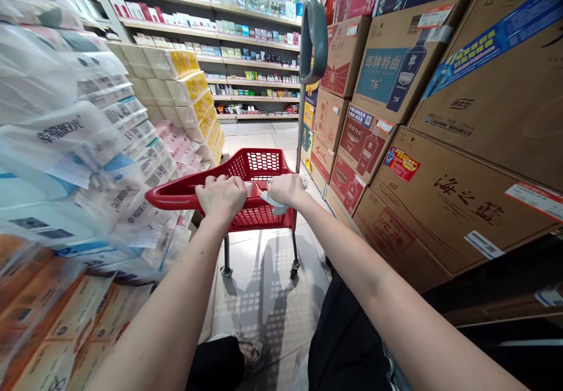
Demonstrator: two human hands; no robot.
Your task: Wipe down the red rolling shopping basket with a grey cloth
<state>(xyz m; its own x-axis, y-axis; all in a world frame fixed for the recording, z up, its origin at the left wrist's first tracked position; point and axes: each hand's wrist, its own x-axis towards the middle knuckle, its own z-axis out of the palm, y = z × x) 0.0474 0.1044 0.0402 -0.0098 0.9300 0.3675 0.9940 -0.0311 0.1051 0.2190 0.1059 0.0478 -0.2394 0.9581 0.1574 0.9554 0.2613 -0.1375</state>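
A red plastic shopping cart (264, 220) with a perforated basket and grey legs on casters stands in front of me. My left hand (223, 194) is closed over the near bar of its red handle (171, 199), knuckles up. Farther right on the same bar, my right hand (285, 189) is also closed. A crumpled whitish strip (275, 204) hangs by the right hand; I cannot tell what it is. Both thumbs are mostly hidden. The part of the basket that shows holds nothing I can make out.
Plastic-wrapped paper packs (83, 133) are piled along the left. Stacked cardboard cartons (457, 180) line the right. A grey pole with a loop handle (314, 39) rises by the cart's right side. Shelves (259, 60) of small goods cross the aisle's far end. Pale tiled floor (264, 309) runs between.
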